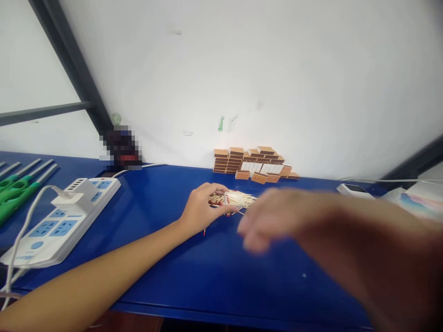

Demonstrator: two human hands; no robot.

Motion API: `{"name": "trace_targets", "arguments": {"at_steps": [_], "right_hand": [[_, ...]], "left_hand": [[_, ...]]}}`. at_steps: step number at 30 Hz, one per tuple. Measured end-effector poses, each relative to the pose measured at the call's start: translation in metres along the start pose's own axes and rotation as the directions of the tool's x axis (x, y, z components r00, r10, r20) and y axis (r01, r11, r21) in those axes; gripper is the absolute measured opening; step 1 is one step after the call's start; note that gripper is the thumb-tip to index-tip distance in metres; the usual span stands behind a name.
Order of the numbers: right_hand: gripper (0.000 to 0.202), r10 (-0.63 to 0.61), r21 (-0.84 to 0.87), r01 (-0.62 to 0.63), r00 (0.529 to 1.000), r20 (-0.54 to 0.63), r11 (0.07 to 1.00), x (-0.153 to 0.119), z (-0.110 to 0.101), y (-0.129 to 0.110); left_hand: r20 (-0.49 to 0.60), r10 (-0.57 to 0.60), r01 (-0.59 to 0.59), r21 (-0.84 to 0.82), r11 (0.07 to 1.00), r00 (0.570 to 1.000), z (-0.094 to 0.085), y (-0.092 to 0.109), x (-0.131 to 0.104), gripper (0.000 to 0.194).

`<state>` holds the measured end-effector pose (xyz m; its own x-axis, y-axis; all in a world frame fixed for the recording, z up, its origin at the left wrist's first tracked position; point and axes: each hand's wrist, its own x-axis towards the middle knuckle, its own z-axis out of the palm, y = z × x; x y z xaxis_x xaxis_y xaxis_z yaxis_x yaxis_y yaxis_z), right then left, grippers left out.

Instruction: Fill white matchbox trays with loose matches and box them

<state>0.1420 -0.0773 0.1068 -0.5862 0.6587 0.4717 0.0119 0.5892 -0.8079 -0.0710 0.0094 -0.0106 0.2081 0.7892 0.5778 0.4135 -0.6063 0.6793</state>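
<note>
Left hand (pixel 202 207) lies on the counter (pixel 207 272), fingers curled round the near-left edge of the matchstick pile (pixel 235 199), sticks fanning rightward; right hand (pixel 277 219), blurred, open and empty, hovers just right of it, farther off.

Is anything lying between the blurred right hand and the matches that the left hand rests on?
Nothing visible. The right hand hangs just right of the pile of matches, with only bare blue table near it. The left hand lies on the pile's left side. The stacked matchboxes stand behind, by the wall.
</note>
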Motion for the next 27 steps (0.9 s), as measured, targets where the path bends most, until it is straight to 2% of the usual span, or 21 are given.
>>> {"name": "trace_targets", "arguments": {"at_steps": [2, 3, 4, 6, 7, 8, 9, 10, 13, 16, 18, 22, 27], "right_hand": [[0.031, 0.05, -0.052, -0.055, 0.995, -0.086, 0.997, 0.02, -0.02, 0.018], [0.028, 0.109, -0.134, -0.126, 0.986, -0.129, 0.983, 0.024, -0.03, 0.034], [0.03, 0.114, -0.22, -0.16, 0.971, -0.21, 0.962, 0.025, -0.04, 0.055], [0.028, 0.003, -0.441, -0.223, 0.894, -0.447, 0.869, 0.02, -0.057, 0.099], [0.026, -0.013, -0.57, -0.265, 0.9, -0.436, 0.778, 0.016, -0.064, 0.118], [0.024, 0.033, -0.677, -0.272, 0.939, -0.344, 0.684, 0.012, -0.07, 0.134], [0.024, 0.104, -0.736, -0.281, 0.955, -0.278, 0.615, 0.007, -0.075, 0.146], [0.023, 0.158, -0.749, -0.302, 0.953, -0.259, 0.59, 0.004, -0.078, 0.153], [0.022, 0.239, -0.727, -0.311, 0.949, -0.205, 0.612, 0.003, -0.078, 0.152], [0.022, 0.262, -0.664, -0.306, 0.95, -0.169, 0.683, 0.006, -0.067, 0.135], [0.024, 0.319, -0.628, -0.303, 0.943, -0.091, 0.717, 0.008, -0.058, 0.125], [0.019, 0.449, -0.659, -0.297, 0.891, 0.069, 0.691, 0.005, -0.042, 0.119], [0.018, 0.493, -0.684, -0.307, 0.865, 0.089, 0.662, -0.001, -0.042, 0.124]], "left_hand": [[-0.05, -0.045, 0.045, 0.001, 0.999, 0.998, -0.003, -0.003, 0.004, 0.039], [-0.077, -0.07, 0.07, 0.003, 0.998, 0.995, -0.004, -0.004, 0.006, 0.038], [-0.099, -0.087, 0.089, 0.012, 0.996, 0.991, -0.005, -0.006, 0.008, 0.037], [-0.126, -0.095, 0.099, 0.024, 0.995, 0.987, -0.007, -0.009, 0.012, 0.035], [-0.133, -0.093, 0.097, 0.026, 0.995, 0.987, -0.007, -0.01, 0.013, 0.035], [-0.137, -0.089, 0.094, 0.029, 0.995, 0.987, -0.008, -0.011, 0.014, 0.035], [-0.132, -0.089, 0.094, 0.031, 0.995, 0.987, -0.008, -0.012, 0.015, 0.037], [-0.126, -0.085, 0.09, 0.034, 0.995, 0.988, -0.008, -0.013, 0.015, 0.038], [-0.107, -0.07, 0.075, 0.042, 0.996, 0.992, -0.008, -0.014, 0.016, 0.039], [-0.103, -0.058, 0.064, 0.052, 0.997, 0.993, -0.008, -0.014, 0.016, 0.037], [-0.098, -0.058, 0.064, 0.058, 0.996, 0.994, -0.008, -0.014, 0.016, 0.036], [-0.073, -0.082, 0.086, 0.056, 0.995, 0.994, -0.008, -0.014, 0.014, 0.035], [-0.037, -0.092, 0.094, 0.062, 0.994, 0.995, -0.007, -0.015, 0.013, 0.039]]}}
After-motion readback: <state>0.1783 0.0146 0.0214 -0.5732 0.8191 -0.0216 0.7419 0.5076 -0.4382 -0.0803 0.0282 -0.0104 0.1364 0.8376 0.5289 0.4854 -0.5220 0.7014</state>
